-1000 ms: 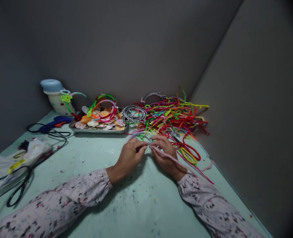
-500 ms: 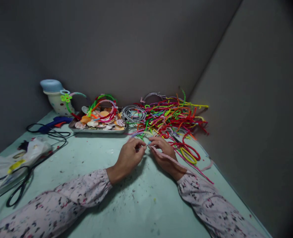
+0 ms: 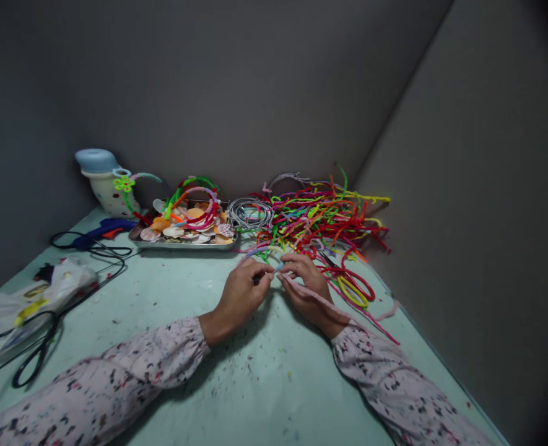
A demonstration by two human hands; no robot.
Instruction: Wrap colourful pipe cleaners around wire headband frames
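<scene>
My left hand (image 3: 243, 291) is closed in a pinch at one end of a hoop wrapped in fuzzy pipe cleaner (image 3: 258, 250), lilac and pale yellow along its far arc. Close beside it, my right hand (image 3: 307, 288) pinches a pale pink pipe cleaner (image 3: 313, 295), whose long tail lies back over the wrist and sleeve. A light blue wrapped bit (image 3: 280, 266) shows between the two sets of fingertips. My fingers hide exactly where the pink strand meets the hoop.
Behind my hands stand a metal tray (image 3: 190, 246) of seashells with wrapped hoops on top, a coil of grey wire (image 3: 250, 214) and a heap of pipe cleaners (image 3: 324, 210). Scissors (image 3: 352, 291) lie right. At left are a blue glue gun (image 3: 101, 232), black cable (image 3: 53, 322) and plastic bag (image 3: 64, 279).
Slightly more of the light blue bit shows between my fingertips, and the right fingers have shifted a little. Both arms and everything on the table stay in place.
</scene>
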